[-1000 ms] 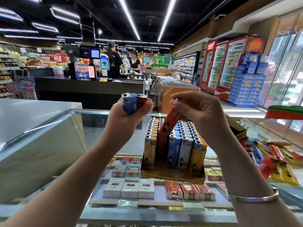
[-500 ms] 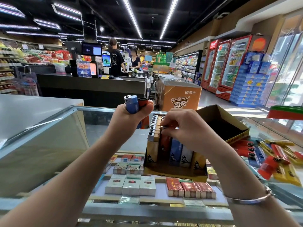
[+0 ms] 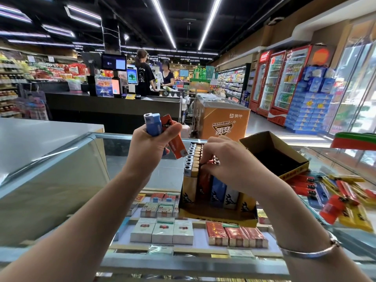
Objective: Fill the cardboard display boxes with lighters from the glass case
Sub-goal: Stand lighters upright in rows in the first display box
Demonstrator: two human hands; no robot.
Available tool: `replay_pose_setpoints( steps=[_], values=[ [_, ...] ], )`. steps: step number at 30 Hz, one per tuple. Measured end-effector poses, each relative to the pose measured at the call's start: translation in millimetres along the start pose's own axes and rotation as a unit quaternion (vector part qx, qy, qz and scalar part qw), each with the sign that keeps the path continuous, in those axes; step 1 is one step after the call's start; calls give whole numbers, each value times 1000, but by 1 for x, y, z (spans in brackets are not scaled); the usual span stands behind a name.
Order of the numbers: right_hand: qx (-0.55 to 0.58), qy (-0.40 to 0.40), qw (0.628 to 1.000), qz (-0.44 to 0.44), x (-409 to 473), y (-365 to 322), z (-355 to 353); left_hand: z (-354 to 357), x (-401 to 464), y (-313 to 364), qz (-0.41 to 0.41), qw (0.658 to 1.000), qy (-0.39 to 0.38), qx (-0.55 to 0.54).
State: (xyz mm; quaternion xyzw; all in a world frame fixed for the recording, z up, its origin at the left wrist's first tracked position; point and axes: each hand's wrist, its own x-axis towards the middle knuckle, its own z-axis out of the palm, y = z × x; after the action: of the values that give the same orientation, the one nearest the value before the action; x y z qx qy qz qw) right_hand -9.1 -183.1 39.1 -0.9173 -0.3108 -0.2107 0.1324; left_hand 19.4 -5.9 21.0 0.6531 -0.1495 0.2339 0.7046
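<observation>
Full box: the cardboard display box stands on the glass case. It is brown and yellow, with a low front wall. Rows of flat, smooth plastic lighters stand upright in it, with shiny metal tops.
Empty box: a second open cardboard box sits just right of the full box, tilted, dark inside.
Loose pile: red, yellow and blue lighters lie flat on the glass, right of the full box.
Left hand: the left hand is up, left of the full box. Its fingers are curled tight round a blue lighter and an orange lighter.
Right hand: the right hand is over the top of the full box. Its fingers bend down and pinch at the lighter tops in the middle rows. I cannot tell which lighter it holds.
Under the glass: small square packs, white and red, lie in rows below the full box.
Change: one second ago the right hand held an orange lighter high over the full box. Now it is down at the rows. The left hand keeps its two lighters.
</observation>
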Motion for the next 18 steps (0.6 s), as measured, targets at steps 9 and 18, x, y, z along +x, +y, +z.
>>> replay_pose_setpoints(
  steps=[9, 18],
  values=[
    [169, 139, 975, 36, -3, -1, -6, 1, 0, 7, -2, 993, -37, -109],
    [373, 207, 902, 71, -3, -5, -12, 5, -5, 11, 6, 989, -116, -86]
  ],
)
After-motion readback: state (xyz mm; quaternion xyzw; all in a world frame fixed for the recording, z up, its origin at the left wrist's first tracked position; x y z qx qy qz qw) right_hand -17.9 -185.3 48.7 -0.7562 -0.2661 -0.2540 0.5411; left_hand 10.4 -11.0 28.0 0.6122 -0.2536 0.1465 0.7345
